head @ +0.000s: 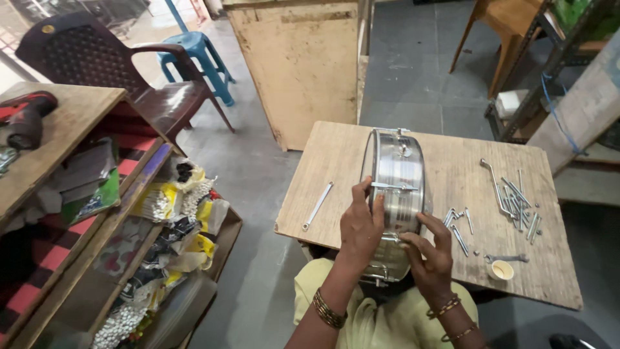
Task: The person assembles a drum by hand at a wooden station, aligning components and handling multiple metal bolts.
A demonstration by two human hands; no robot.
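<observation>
Metal drum shell (395, 187) stands on its edge at the near side of the wooden table (336, 161), round face turned sideways, lower part hanging over the table's near edge toward the person's lap. Both hands are on it, apart from each other.

Left hand (359, 226) is at approx 9 o'clock of the shell, palm flat on the left rim, fingers spread upward and wrapped over the edge, gripping it. Right hand (429, 258) is at approx 5 o'clock, fingers curled in on the lower band of the shell, fingertips pinching at a small fitting there; can't tell exactly what they pinch. Bangles on both wrists.

Other items on the table:
- Flat spanner (318, 205) at 9 o'clock from the shell, well apart, lying diagonal.
- Loose bolts (457, 226) just beside the shell at 3 o'clock.
- Larger heap of long rods and hooks (513, 197) further out at 3 o'clock.
- Small spanner (506, 258) and small white cup (502, 270) at 4 o'clock, near the right hand.

Off the table: cordless drill (26, 116) on a bench at far 9 o'clock, dark plastic chair (116, 71) and blue stool (197, 55) at 11 o'clock.
</observation>
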